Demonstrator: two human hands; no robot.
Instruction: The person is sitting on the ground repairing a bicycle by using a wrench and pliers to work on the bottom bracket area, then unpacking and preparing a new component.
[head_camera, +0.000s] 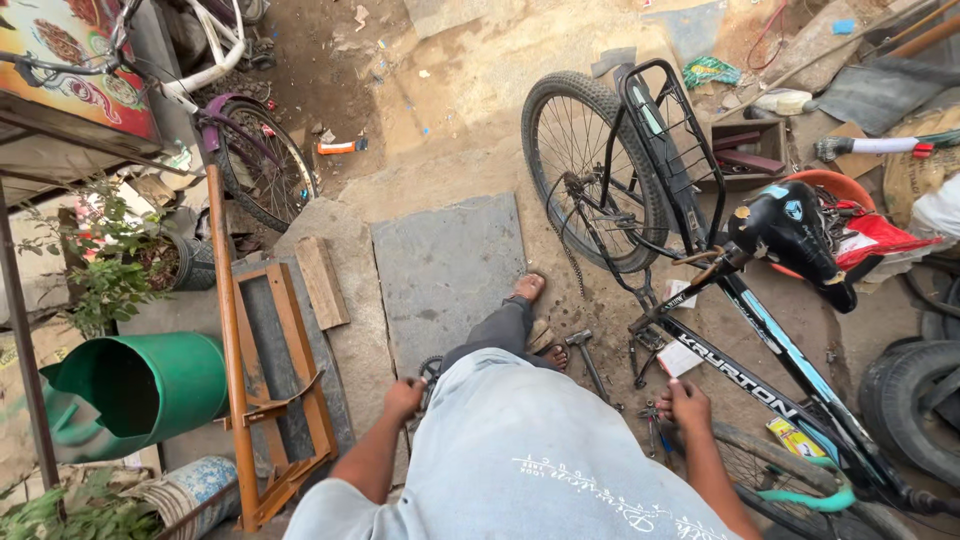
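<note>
Dusty ground (440, 130) and a grey stone slab (450, 270) lie under you. Your left hand (403, 398) curls its grip around a toothed chainring (431, 370) at your knee. Your right hand (686, 404) pinches a small tool (655, 425), beside the black bicycle (740, 290). A hammer (588, 358) lies near your sandalled foot (527, 290).

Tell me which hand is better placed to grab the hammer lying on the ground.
Right, probably. The right hand hangs beside the hammer, with pliers just below it. The left hand is across the body, at a toothed sprocket.
</note>
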